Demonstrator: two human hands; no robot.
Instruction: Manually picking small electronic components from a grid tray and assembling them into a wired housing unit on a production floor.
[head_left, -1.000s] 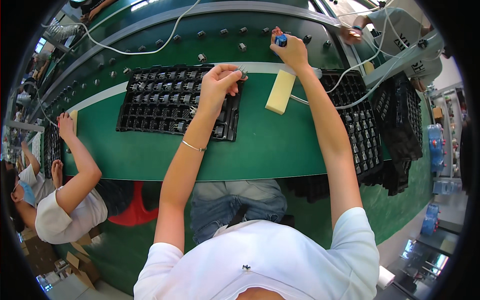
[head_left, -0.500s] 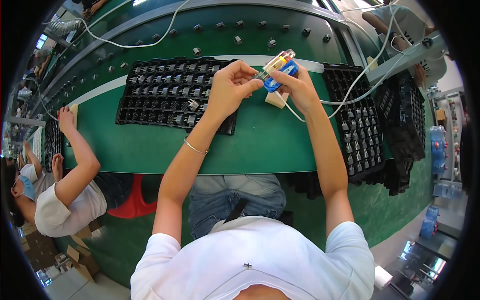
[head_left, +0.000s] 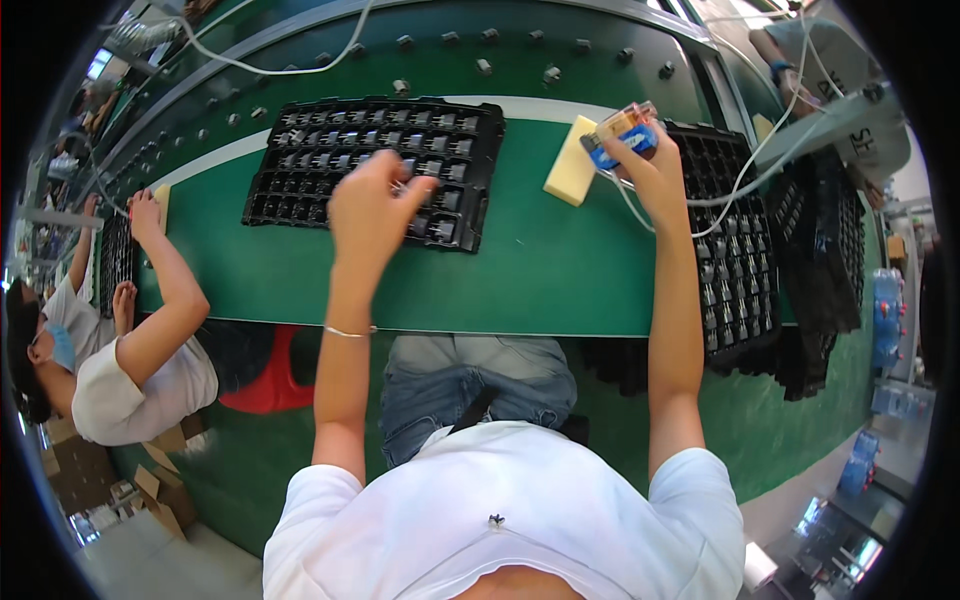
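Observation:
My left hand (head_left: 372, 210) is over the black tray (head_left: 490, 180), thumb and fingers drawn together. A bit of grey shows at the fingertips, too small to name. Rows of small grey pronged parts (head_left: 440, 232) sit in the tray's pockets. To the right, my right hand (head_left: 652, 172) is wrapped round a blue and clear plastic handheld device (head_left: 632, 142). A white cable (head_left: 625, 200) hangs below the device. Beside it on the green table lies a pale yellow block (head_left: 571, 165).
A second black tray with similar parts (head_left: 735, 275) lies at the right, with stacked black trays (head_left: 815, 240) beyond it. Several small grey parts (head_left: 552, 75) stand along the green surface behind the rail. At the left, a co-worker's arm (head_left: 175, 265) reaches onto the table.
My left hand has left the device and moved left over the tray. The right hand has carried the device a little right, uncovering the yellow block.

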